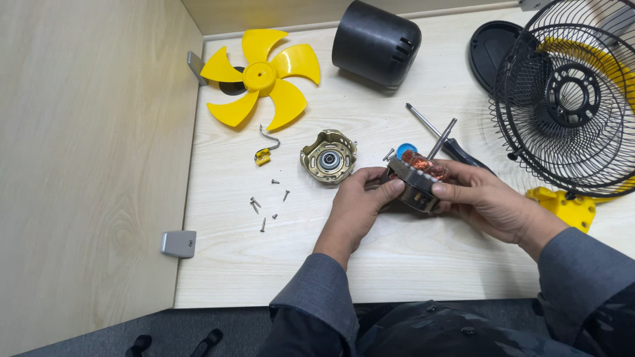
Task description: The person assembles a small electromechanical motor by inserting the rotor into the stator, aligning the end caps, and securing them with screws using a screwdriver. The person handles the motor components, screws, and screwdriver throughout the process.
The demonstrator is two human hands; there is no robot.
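One camera only, worn on the head, looks steeply down and forward at the pale wooden tabletop (410, 258) from close range. The person's body is at 6 o'clock, the far table edge at 12 o'clock.

Repair workbench: dismantled fan parts (261, 76), screws (264, 205), screwdriver (456, 149).

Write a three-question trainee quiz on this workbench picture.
1. True or false: both hands grip the motor.
2. What colour is the fan blade?
3. Which lies nearer the loose screws: A) the metal end cap or B) the wire fan guard?

Key: 1 true: left hand and right hand hold it. 2 yellow. 3 A.
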